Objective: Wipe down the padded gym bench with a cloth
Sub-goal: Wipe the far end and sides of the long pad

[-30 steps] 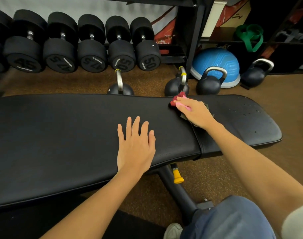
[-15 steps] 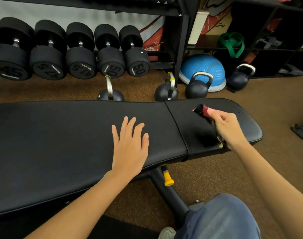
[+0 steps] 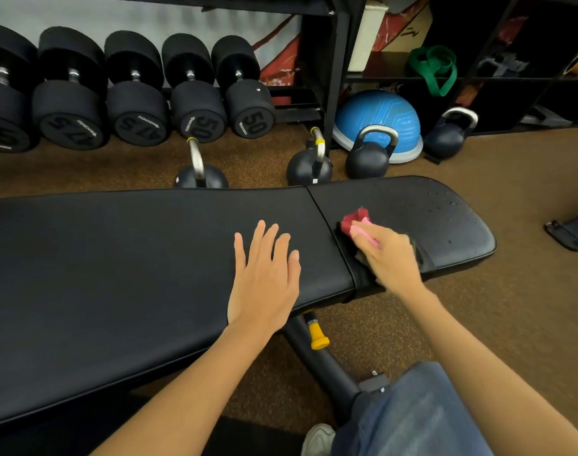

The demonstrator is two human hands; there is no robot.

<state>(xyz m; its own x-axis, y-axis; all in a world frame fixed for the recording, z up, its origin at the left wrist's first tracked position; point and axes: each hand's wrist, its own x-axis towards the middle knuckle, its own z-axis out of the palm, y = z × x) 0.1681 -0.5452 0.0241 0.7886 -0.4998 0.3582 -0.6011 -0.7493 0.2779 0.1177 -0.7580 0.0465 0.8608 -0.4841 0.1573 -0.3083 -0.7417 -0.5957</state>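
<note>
Underfoot lies a brown speckled floor (image 3: 528, 291), and across it stretches the black padded bench (image 3: 116, 274) — long pad and short seat pad split by a seam. Left hand (image 3: 264, 278) lies flat on the long pad, fingers straight. Right hand (image 3: 389, 255) presses a bunched red cloth (image 3: 352, 222) onto the seat pad just past the seam, fingers curled over it. Behind: racked dumbbells (image 3: 195, 103), kettlebells (image 3: 368, 156), a blue balance dome (image 3: 376, 113).
</note>
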